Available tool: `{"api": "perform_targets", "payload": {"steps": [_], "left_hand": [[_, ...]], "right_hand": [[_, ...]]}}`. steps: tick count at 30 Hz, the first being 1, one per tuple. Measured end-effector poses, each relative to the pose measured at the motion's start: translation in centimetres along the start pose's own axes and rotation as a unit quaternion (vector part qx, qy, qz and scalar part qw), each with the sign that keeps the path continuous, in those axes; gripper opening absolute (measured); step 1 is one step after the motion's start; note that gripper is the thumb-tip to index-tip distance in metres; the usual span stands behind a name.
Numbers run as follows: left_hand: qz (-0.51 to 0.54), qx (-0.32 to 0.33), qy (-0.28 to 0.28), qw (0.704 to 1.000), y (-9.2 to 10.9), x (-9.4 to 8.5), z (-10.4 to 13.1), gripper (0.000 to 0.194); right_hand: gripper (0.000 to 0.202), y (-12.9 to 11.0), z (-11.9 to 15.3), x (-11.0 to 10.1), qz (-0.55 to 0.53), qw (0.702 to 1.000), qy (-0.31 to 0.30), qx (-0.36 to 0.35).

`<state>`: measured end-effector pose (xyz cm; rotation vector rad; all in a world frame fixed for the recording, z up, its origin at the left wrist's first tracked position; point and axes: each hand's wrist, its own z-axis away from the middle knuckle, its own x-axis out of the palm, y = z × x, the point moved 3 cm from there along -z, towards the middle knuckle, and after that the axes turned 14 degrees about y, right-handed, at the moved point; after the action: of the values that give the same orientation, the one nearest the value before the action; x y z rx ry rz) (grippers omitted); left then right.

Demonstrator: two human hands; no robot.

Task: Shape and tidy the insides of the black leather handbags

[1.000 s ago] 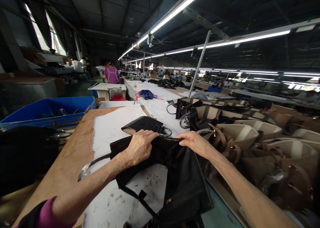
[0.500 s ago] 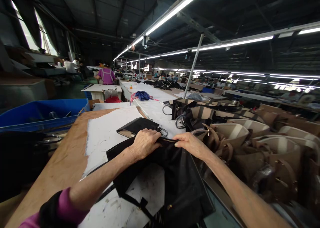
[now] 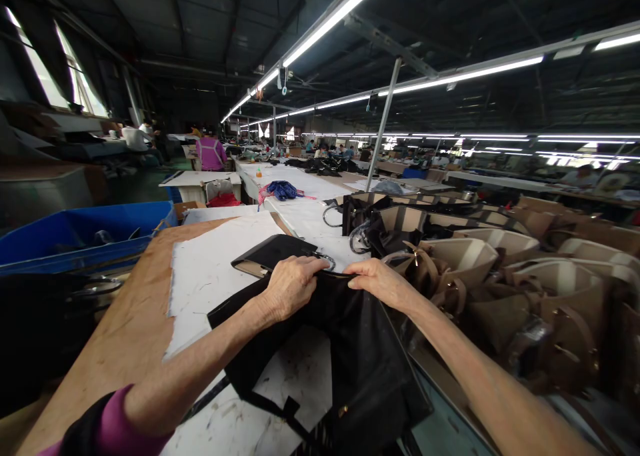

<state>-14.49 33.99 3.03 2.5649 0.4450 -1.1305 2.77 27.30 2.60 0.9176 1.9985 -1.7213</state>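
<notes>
A black bag (image 3: pixel 370 356) lies spread in front of me on the white-covered table, its strap hanging toward me and a small gold fitting on its near part. My left hand (image 3: pixel 295 284) is closed over the bag's far edge. Pinching the same edge a little to the right, my right hand (image 3: pixel 377 281) has its thumb and fingers pressed together. A wrapped handle (image 3: pixel 327 261) loops up just beyond my left fingers. Behind that hand sits a black flap-like piece (image 3: pixel 273 251) with a tan inside.
Rows of tan bags (image 3: pixel 555 296) and black-and-tan bags (image 3: pixel 400 219) stand close on the right. A blue bin (image 3: pixel 85 233) is at the left, beside the brown table edge (image 3: pixel 105 336). A blue cloth bundle (image 3: pixel 283 190) lies farther up the table. A person in purple (image 3: pixel 211 153) is ahead.
Both hands keep hold of the bag's edge, and my left fingers have shifted slightly along it. The view has moved a little; the bag stays in nearly the same place.
</notes>
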Motion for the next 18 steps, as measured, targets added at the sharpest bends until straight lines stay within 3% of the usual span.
{"api": "perform_targets", "payload": {"steps": [6,11,18], "left_hand": [[-0.016,-0.04,-0.048,0.998,0.6,0.4,-0.8,0.044],[0.016,-0.064,-0.034,0.997,0.0,0.9,-1.0,0.026],[0.028,-0.05,-0.021,0.998,-0.6,1.1,-1.0,0.024]], "right_hand": [[0.022,0.1,0.3,0.1,0.015,1.0,0.016,0.004],[0.023,-0.3,0.5,0.2,0.017,0.999,0.03,0.001],[0.021,-0.5,0.5,0.3,0.036,0.999,0.03,-0.013]]}}
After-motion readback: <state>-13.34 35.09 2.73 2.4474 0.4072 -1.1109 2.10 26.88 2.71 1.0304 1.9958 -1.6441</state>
